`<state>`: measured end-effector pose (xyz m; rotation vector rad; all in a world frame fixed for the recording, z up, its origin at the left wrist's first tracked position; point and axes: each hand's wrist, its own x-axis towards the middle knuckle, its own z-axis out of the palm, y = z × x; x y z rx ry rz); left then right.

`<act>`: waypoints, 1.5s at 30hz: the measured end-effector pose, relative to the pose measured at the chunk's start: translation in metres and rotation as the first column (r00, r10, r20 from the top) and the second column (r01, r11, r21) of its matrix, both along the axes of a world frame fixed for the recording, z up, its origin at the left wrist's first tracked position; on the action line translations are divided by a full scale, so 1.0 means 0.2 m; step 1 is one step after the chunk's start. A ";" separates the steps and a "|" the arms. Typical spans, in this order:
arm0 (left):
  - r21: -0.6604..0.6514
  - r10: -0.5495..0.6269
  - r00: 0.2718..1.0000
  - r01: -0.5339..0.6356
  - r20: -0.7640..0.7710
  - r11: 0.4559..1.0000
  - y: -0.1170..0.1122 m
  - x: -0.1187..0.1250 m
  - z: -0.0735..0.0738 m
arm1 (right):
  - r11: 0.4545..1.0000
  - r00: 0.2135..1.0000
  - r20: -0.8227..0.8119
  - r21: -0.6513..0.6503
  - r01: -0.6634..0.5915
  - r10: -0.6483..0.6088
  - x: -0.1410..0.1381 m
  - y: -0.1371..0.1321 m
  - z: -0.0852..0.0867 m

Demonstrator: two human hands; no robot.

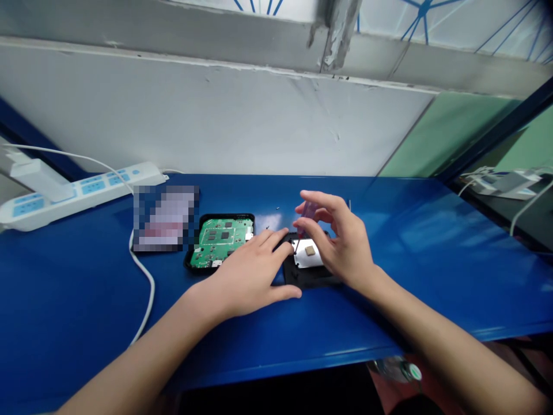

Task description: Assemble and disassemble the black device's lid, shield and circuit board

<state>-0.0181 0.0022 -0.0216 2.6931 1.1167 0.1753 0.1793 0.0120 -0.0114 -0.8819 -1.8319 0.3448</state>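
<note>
My right hand pinches a small screwdriver by its translucent purple handle. The shaft points down at the left edge of a silver metal plate, which has a tan square pad on it. This plate lies in a black plastic cover, partly hidden by my hands. With fingers stretched out, my left hand rests flat against the cover's left side. Left of it sits a black housing containing a green circuit board, whose lower right corner my left hand overlaps.
Tiny dark bits, perhaps screws, lie behind my left hand on the blue table. A blurred-out phone-like slab, a white cable and a white power strip occupy the left. Below the front edge is a plastic bottle.
</note>
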 end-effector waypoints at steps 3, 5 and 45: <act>-0.018 0.009 1.000 -0.009 0.002 1.000 0.00 0.00 0.00 | 1.000 1.000 0.027 0.019 0.011 -0.012 -0.01 -0.01 0.01; -0.027 0.010 1.000 -0.009 0.002 1.000 0.00 0.00 0.00 | 0.999 0.999 0.034 0.023 0.026 -0.026 -0.02 -0.01 0.01; -0.099 0.022 1.000 -0.020 0.021 0.995 -0.01 -0.01 0.06 | 0.828 0.590 0.736 -0.070 0.556 -0.333 0.26 0.22 -0.08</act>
